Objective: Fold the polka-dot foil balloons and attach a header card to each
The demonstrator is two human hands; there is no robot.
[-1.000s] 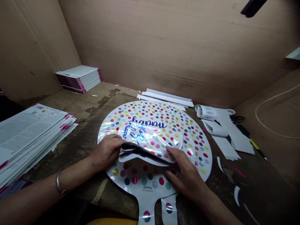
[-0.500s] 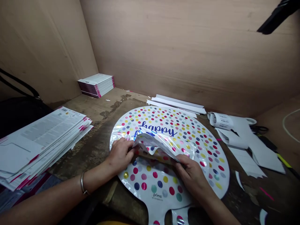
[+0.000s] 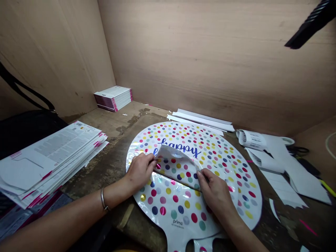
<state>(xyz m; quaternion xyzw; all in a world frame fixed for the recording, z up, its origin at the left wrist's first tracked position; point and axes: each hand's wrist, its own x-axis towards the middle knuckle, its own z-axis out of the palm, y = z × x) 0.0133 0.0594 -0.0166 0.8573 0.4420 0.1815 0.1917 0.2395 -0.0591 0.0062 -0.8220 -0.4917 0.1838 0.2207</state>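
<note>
Head view: dotted foil sheet (image 3: 177, 154), upper edge bowing between two hands.
We are seeing the left hand (image 3: 139, 171) and right hand (image 3: 215, 190) gripping its opposite sides, fingers closed, probably for spreading it evenly; it is lying on a round dotted stack (image 3: 223, 154), which the worktop (image 3: 110, 129) is apparently supporting flat.

The bare left hand (image 3: 140, 170) is being held knuckles up, its thumb and curled fingers being pinched together. The bare right hand (image 3: 214, 187) is being held in a similar pinch, apart from it. Both bare forearms (image 3: 63, 218) are being slanted inward from below.
</note>
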